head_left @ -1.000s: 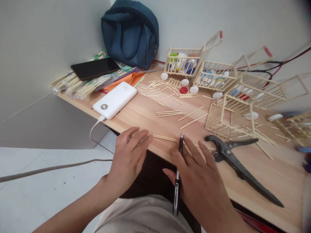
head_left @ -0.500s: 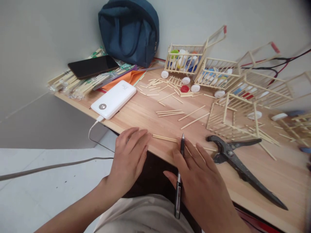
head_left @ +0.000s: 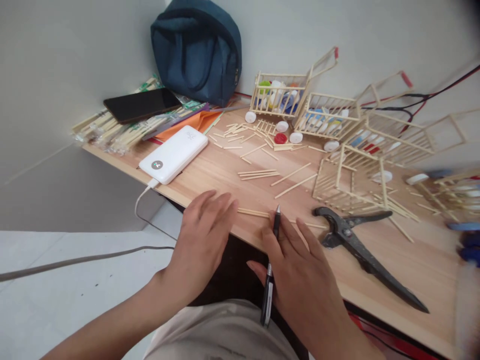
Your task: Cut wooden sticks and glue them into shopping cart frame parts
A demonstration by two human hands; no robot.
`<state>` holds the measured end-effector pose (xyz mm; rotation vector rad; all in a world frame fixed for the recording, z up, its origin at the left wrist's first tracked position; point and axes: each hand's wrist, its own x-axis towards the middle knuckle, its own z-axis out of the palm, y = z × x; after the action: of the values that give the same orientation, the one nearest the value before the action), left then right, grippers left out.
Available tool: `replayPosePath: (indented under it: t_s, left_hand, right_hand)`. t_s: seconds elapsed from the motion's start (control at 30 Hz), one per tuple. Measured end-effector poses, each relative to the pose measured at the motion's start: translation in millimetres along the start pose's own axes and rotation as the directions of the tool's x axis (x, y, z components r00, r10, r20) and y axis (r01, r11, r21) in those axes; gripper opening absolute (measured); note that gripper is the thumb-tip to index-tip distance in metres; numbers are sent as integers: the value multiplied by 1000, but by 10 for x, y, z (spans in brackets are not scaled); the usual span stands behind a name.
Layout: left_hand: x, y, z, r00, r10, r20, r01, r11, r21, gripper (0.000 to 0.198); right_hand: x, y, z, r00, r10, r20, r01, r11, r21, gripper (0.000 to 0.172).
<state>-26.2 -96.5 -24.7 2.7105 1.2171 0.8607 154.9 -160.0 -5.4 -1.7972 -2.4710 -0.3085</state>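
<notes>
My left hand (head_left: pixel 204 235) lies flat with fingers stretched at the near edge of the wooden table (head_left: pixel 225 175), its fingertips next to a pair of thin wooden sticks (head_left: pixel 253 213). My right hand (head_left: pixel 300 265) rests on the table edge with fingers extended, and a black pen (head_left: pixel 270 272) is tucked between thumb and forefinger, tip pointing away from me toward the sticks. Black shears (head_left: pixel 360 250) lie just right of that hand. More loose sticks (head_left: pixel 258 174) are scattered across the tabletop.
Several stick-built cart frames (head_left: pixel 281 95) holding bottle caps stand at the back right. A white power bank (head_left: pixel 173 154) with a cable, a black phone (head_left: pixel 142 105) on packed sticks, orange paper and a blue bag (head_left: pixel 197 47) sit at the back left.
My left hand has slid slightly forward and right along the table edge. The view shifted a little; the right hand and pen keep the same pose.
</notes>
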Motion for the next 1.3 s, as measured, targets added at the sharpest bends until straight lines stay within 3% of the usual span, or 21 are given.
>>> replayPosePath:
  t_s: [0.17,0.3,0.43,0.57,0.67,0.77,0.83,0.9,1.0,1.13,1.3]
  left_hand:
    - [212,32,90,976,215,-9,-215,968,-126,23]
    - [381,79,193,974,205,94,-178,954,-240,13]
    - [448,147,254,979,142,146,-105,966,-236,13]
    - [458,187,265,982,100,158,-76,986,-151,20]
    - [461,188,259,981,94,168,-73,990,-123,19]
    - [468,189,255,981,84,176,-65,992,-111,22]
    - [474,198,259,980,74,182,-56,993,-105,24]
    - [476,213,268,982,80,171,-63,993,-101,24]
    - [479,239,282,987,86,134,-80,995,-50,21]
    - [502,262,271,985,102,136,-104,995,4,21]
    - [538,266,249,984,138,109,-144,988,48,21]
  right_hand:
    - [-21,-8,-3,1000,26,15,-26,1000,7,50]
    - [-36,-24,30,999,37,-6,-37,998,42,52]
    - [-47,18,75,998,41,-46,-36,995,96,47]
    - [-133,165,65,982,114,-150,-59,943,326,35]
    - [-201,246,42,886,366,-284,-104,754,648,46]
    - [-183,250,57,742,614,-268,-119,514,850,54]
    - [-134,235,87,696,689,-204,-147,415,898,40]
    - [-88,227,113,672,725,-154,-193,372,908,22]
    - [-57,229,126,666,741,-85,-283,357,890,7]
    - [-73,242,116,679,732,50,-437,348,830,12]
    - [-91,257,102,689,724,-25,-474,477,740,13]
